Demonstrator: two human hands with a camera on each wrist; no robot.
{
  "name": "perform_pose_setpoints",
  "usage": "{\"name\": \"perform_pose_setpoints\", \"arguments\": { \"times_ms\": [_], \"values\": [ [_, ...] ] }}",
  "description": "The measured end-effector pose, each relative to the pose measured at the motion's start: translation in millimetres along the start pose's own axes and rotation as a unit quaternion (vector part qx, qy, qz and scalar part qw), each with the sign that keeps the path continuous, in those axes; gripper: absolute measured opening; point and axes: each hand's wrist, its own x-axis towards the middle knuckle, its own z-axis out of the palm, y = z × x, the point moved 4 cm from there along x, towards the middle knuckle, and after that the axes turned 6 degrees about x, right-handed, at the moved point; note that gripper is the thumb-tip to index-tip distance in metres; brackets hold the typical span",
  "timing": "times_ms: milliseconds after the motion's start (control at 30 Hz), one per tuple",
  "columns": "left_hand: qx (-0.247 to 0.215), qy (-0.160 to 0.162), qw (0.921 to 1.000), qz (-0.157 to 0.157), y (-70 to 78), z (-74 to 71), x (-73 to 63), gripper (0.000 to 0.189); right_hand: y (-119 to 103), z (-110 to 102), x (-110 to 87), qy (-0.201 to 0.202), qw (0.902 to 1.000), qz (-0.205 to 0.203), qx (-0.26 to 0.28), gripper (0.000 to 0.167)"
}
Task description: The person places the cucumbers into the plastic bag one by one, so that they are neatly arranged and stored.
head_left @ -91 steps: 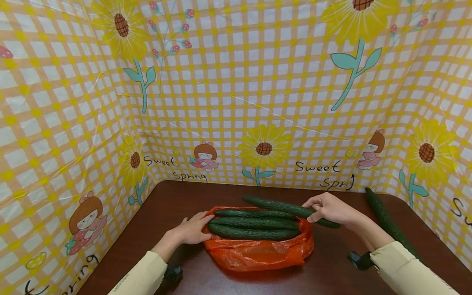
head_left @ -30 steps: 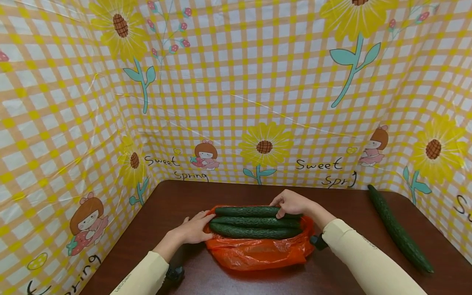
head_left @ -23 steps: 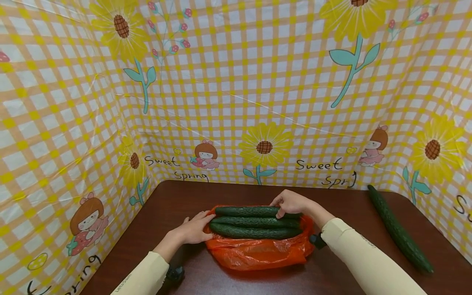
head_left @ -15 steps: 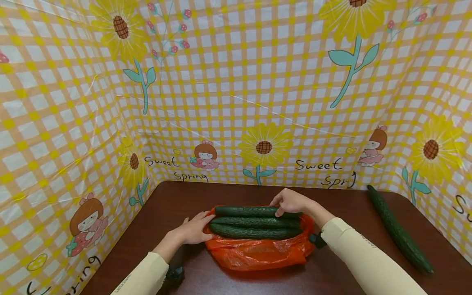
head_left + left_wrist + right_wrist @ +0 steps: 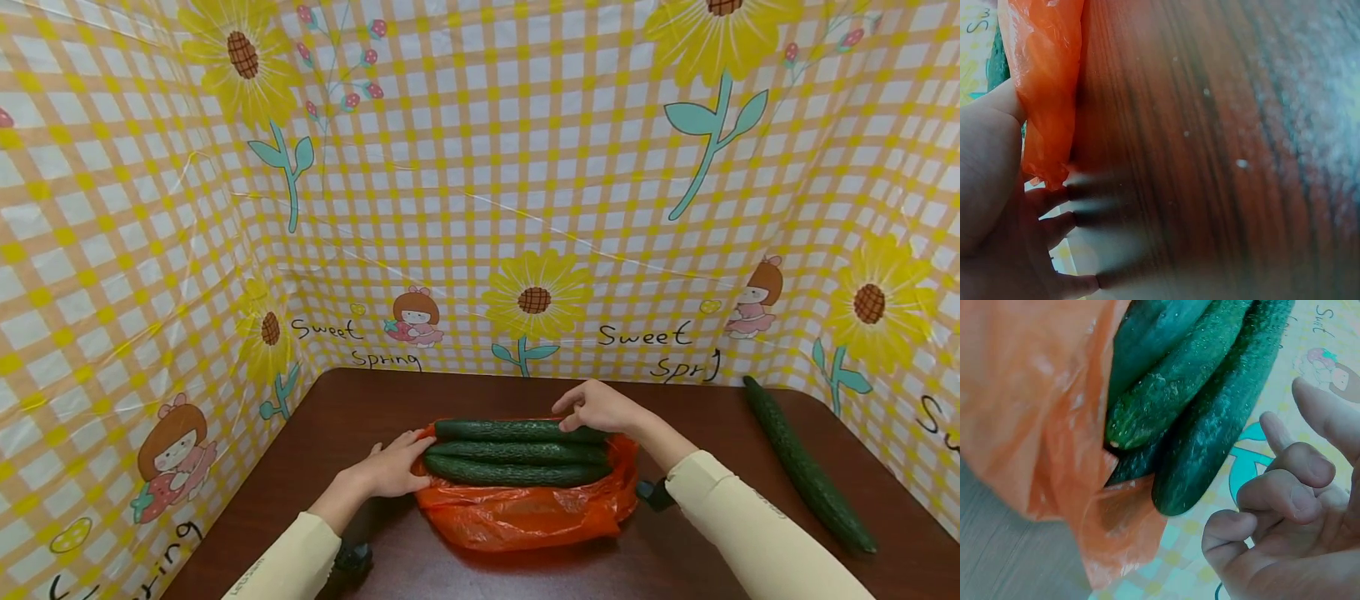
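Note:
Several dark green cucumbers lie side by side in a crinkled orange-red plastic bag. Its farthest cucumber has my right hand just above its right end. In the right wrist view, that hand's half-bent fingers hold nothing, and a gap separates them from the nearest cucumber. More cucumber shows beneath the upper ones there. At the bag's left end rests my left hand, fingers spread. The left wrist view has its fingertips on the table, with the thumb against the plastic.
Another cucumber lies slantwise on the right of the dark brown table. Checked sheeting with printed flowers stands behind the table and along both sides. Dark devices are on both wrists.
Three seconds ago my right hand held a cucumber slanting over the bag's right end. That cucumber then came to lie along the far side; the hand has now let go and risen slightly. Left hand unmoved.

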Motion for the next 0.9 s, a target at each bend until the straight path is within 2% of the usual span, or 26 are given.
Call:
{"name": "perform_pose_setpoints", "arguments": {
  "times_ms": [400, 900],
  "values": [
    [0.0, 0.001, 1.0, 0.002, -0.7, -0.4, -1.0, 0.073, 12, -26, -42.9, 0.035, 0.9987, 0.006, 0.038, 0.042],
    [0.001, 0.001, 1.0, 0.003, 1.4, -2.1, -2.9, 0.072, 43, -67, -96.0, 0.083, 0.9957, 0.036, 0.02, 0.054]
  ]
}}
